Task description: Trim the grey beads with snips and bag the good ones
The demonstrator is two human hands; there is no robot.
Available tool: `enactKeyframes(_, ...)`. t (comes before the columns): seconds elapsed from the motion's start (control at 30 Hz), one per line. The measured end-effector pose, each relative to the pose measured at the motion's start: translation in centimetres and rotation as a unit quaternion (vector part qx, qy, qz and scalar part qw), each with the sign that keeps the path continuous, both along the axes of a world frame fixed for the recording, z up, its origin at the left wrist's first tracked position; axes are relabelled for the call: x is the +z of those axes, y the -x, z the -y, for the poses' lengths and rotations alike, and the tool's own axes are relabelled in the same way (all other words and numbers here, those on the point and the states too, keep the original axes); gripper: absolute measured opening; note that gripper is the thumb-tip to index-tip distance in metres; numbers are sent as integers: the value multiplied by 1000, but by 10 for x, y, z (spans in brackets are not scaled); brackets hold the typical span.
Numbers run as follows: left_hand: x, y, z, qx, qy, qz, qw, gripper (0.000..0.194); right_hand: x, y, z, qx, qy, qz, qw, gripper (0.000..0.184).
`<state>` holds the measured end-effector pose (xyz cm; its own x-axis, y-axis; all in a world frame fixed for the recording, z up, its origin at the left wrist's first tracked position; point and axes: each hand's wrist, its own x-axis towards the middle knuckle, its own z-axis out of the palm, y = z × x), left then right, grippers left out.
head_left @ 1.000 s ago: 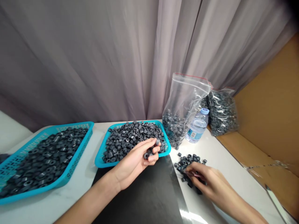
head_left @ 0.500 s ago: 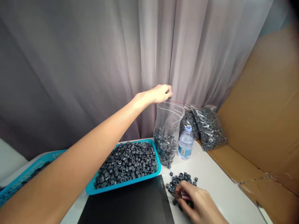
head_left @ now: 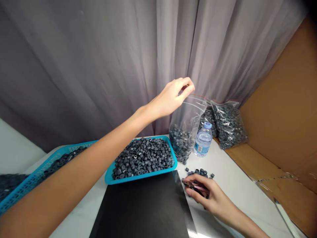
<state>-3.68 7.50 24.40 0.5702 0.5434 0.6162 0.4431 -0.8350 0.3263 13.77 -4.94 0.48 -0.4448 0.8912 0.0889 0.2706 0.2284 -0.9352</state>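
My left hand [head_left: 176, 95] reaches over the mouth of a clear zip bag [head_left: 184, 132], fingers bent and thumb tip close to the index tip. Whatever those fingertips hold, if anything, is too small to make out. The upright bag is partly filled with small dark grey ring-shaped pieces. My right hand [head_left: 213, 195] is closed around small pliers [head_left: 196, 187] with pinkish handles, just over a loose pile of the same pieces [head_left: 200, 172] on the white table. Part of the pile is hidden under that hand.
A blue basket [head_left: 141, 178] full of grey pieces stands left of the bag; another blue basket [head_left: 15, 198] is partly behind my left arm. A water bottle [head_left: 203, 140], filled bags [head_left: 229, 125], a black sheet [head_left: 141, 208] and a cardboard box wall [head_left: 279, 122] surround the work.
The view has shifted, so the baskets and bags appear higher and further right. My left hand stays above the bag's mouth, its fingers turned more toward view. The right hand still holds the pliers.
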Motion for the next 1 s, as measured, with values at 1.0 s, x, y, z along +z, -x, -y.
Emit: enactKeyframes(1.0,-172,103,167,169,226,230,931,14,53,79,-2,39,34,-169,984,29)
